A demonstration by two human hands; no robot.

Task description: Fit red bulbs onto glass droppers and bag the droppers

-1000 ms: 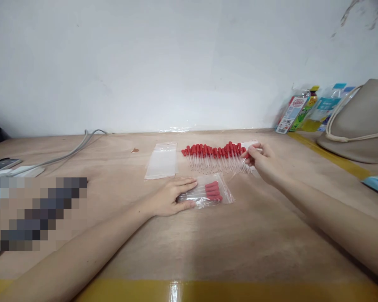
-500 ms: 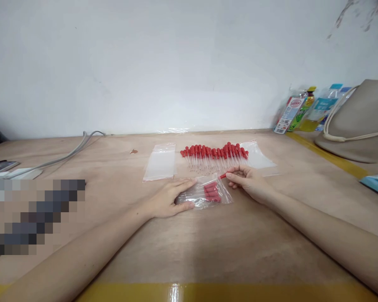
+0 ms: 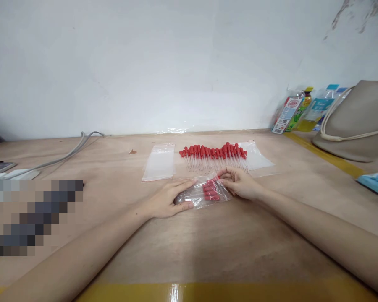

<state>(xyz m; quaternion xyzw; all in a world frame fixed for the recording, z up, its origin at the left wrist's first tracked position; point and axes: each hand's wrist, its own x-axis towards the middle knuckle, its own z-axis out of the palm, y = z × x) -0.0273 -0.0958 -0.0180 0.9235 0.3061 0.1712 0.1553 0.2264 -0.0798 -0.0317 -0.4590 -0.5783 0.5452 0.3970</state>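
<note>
A clear plastic zip bag (image 3: 197, 200) lies on the table with several red-bulbed droppers (image 3: 210, 193) side by side inside it. My left hand (image 3: 170, 199) rests on the bag's left end, fingers stretched out and thumb spread apart. At the bag's upper right, the fingers of my right hand (image 3: 236, 182) are pinched on the red bulb of a dropper (image 3: 216, 178), partly hidden by the fingertips and the film. Just beyond the hands is a row of loose droppers (image 3: 203, 151), red bulbs toward the wall and thin clear stems toward me.
Flat clear bags (image 3: 159, 162) lie left of the dropper row, and another bag (image 3: 256, 155) lies partly under its right end. Bottles (image 3: 321, 107) and a beige drawstring bag (image 3: 362, 126) stand at the right. A grey cable (image 3: 66, 157) runs along the left.
My right hand has moved left to the bag, carrying the dropper in beside the others. My left hand has stayed in place on the bag.
</note>
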